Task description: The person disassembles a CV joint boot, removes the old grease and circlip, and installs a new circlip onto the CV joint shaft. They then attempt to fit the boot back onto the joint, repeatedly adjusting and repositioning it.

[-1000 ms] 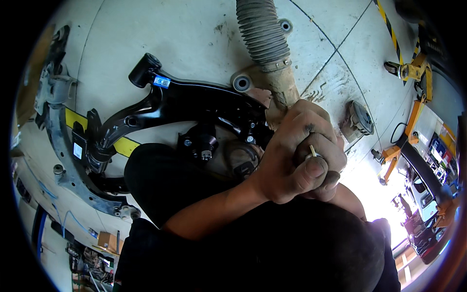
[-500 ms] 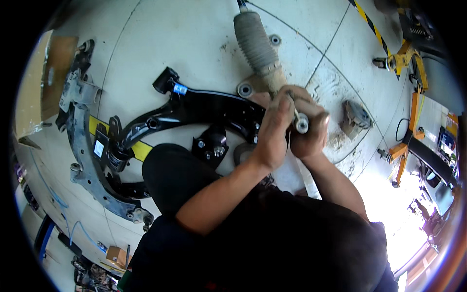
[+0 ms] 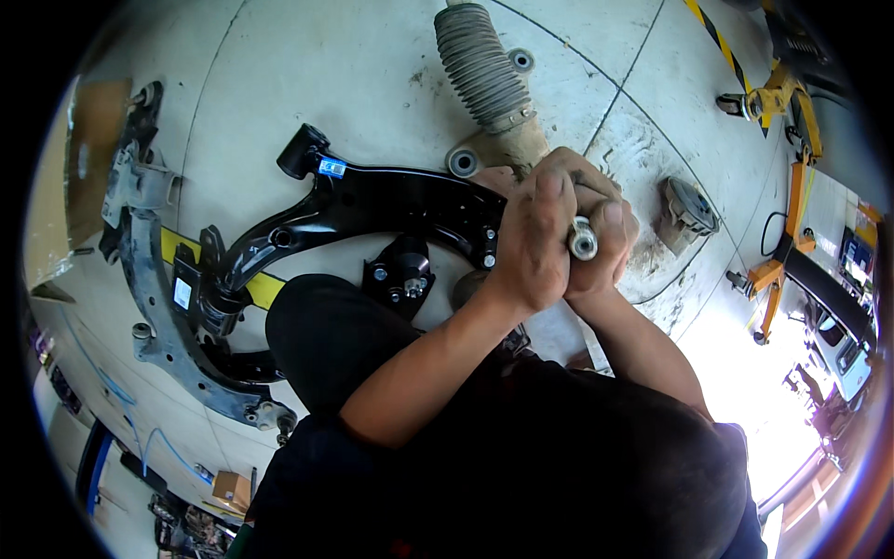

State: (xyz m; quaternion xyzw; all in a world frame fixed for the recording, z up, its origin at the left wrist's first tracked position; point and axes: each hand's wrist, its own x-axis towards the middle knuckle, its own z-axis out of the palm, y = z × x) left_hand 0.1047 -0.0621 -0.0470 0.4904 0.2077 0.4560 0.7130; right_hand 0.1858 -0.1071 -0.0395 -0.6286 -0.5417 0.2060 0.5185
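Above the floor, beside the lower end of the ribbed boot, a ring-ended metal piece is clasped in the curled fingers of the left hand and right hand. The handling seems under way; no finished step can be made out, and the piece is not yet released. One black arm, one curved grey arm, one studded black bracket, one boot and one clasped piece are counted.

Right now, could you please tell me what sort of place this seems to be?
Most likely a vehicle repair workshop: a black suspension arm on the floor, what looks like a dirty steering rack, and yellow-and-black striped tape all suggest it.
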